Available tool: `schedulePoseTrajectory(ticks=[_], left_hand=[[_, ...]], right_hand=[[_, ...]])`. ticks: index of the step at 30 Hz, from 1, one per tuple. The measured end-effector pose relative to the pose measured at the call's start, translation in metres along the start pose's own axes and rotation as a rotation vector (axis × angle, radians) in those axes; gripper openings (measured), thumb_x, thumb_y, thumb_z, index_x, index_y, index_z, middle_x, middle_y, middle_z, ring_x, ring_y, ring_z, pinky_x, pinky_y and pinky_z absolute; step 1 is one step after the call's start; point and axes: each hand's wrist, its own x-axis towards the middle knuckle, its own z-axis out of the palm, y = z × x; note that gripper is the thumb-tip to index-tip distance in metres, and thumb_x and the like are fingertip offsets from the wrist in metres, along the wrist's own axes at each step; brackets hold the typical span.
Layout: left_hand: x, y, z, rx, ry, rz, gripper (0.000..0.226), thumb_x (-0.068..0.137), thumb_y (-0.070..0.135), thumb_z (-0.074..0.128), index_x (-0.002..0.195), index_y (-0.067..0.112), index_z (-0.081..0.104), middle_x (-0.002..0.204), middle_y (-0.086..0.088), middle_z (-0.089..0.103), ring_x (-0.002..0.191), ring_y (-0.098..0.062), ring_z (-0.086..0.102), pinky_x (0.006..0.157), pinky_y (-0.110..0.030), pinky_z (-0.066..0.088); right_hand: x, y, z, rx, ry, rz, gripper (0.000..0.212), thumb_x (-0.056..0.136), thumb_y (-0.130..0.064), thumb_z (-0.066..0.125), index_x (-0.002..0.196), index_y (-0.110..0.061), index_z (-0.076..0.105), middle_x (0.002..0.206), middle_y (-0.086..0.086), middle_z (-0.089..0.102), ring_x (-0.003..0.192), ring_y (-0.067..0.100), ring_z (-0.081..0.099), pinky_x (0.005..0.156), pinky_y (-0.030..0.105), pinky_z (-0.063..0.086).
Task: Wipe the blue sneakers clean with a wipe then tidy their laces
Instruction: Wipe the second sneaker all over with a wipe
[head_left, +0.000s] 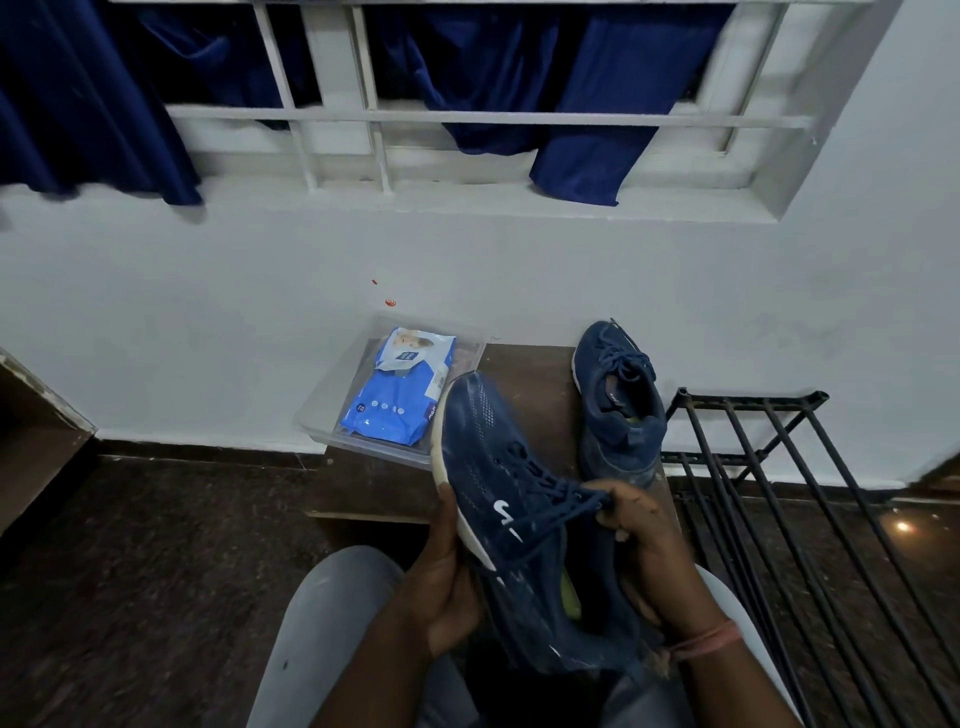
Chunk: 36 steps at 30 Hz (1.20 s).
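A blue sneaker (498, 483) with a white sole and white logo is held over my lap, toe pointing away. My left hand (447, 577) grips its sole side from the left. My right hand (644, 535) pinches the dark blue laces (566, 501) near the tongue and pulls them to the right. The second blue sneaker (618, 405) stands on the small brown table (524, 364), laces loose. A blue pack of wipes (400, 395) lies in a clear plastic tray (317, 421) on the table's left part. No loose wipe is visible.
A black metal shoe rack (779, 467) stands to the right of the table. The white wall (208, 312) and a window ledge with blue curtains (597, 104) are behind. Dark speckled floor (156, 545) lies to the left. My knees in grey trousers (322, 623) are below.
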Motion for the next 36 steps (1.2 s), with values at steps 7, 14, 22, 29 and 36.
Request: schedulePoseTrajectory(ticks=[7, 14, 22, 29, 36], left_hand=[[0.007, 0.001, -0.009, 0.057, 0.041, 0.134, 0.102, 0.049, 0.081, 0.081, 0.125, 0.013, 0.074, 0.139, -0.02, 0.062, 0.127, -0.037, 0.062, 0.106, -0.052, 0.048], [0.002, 0.004, -0.004, 0.005, 0.043, 0.08, 0.082, 0.078, 0.072, 0.043, 0.121, 0.009, 0.073, 0.126, -0.021, 0.07, 0.107, -0.035, 0.073, 0.076, -0.045, 0.064], [-0.002, 0.0, 0.006, 0.066, -0.01, 0.114, 0.06, 0.079, 0.056, 0.05, 0.101, 0.012, 0.083, 0.118, -0.019, 0.074, 0.096, -0.029, 0.077, 0.068, -0.035, 0.063], [-0.004, 0.003, 0.002, 0.184, 0.068, 0.113, 0.078, 0.08, 0.062, 0.046, 0.133, 0.007, 0.062, 0.123, -0.02, 0.072, 0.107, -0.03, 0.074, 0.077, -0.036, 0.063], [-0.002, -0.001, 0.002, 0.214, 0.024, 0.118, 0.082, 0.067, 0.072, 0.07, 0.119, 0.008, 0.073, 0.115, -0.019, 0.075, 0.099, -0.028, 0.076, 0.071, -0.032, 0.062]], right_hand=[[0.005, 0.005, -0.008, -0.231, -0.016, 0.025, 0.029, 0.064, -0.006, 0.067, 0.089, -0.01, 0.079, 0.088, 0.019, 0.067, 0.082, 0.03, 0.062, 0.072, 0.027, 0.052], [0.009, -0.027, 0.03, -0.349, 0.15, -0.138, 0.027, 0.073, -0.024, 0.054, 0.094, -0.021, 0.071, 0.081, -0.003, 0.065, 0.071, 0.011, 0.056, 0.063, 0.029, 0.046], [0.039, -0.043, 0.102, -0.929, 0.138, -0.44, 0.017, 0.094, -0.02, 0.069, 0.101, -0.035, 0.063, 0.089, -0.016, 0.063, 0.08, 0.0, 0.059, 0.072, 0.011, 0.047], [0.046, -0.033, 0.104, -1.247, 0.051, -0.6, 0.01, 0.095, -0.015, 0.067, 0.097, -0.016, 0.077, 0.093, -0.002, 0.07, 0.087, 0.005, 0.054, 0.077, 0.012, 0.037], [0.057, -0.036, 0.094, -1.285, 0.165, -0.629, 0.01, 0.097, -0.016, 0.063, 0.1, -0.018, 0.073, 0.097, -0.003, 0.069, 0.091, 0.009, 0.056, 0.084, 0.029, 0.046]])
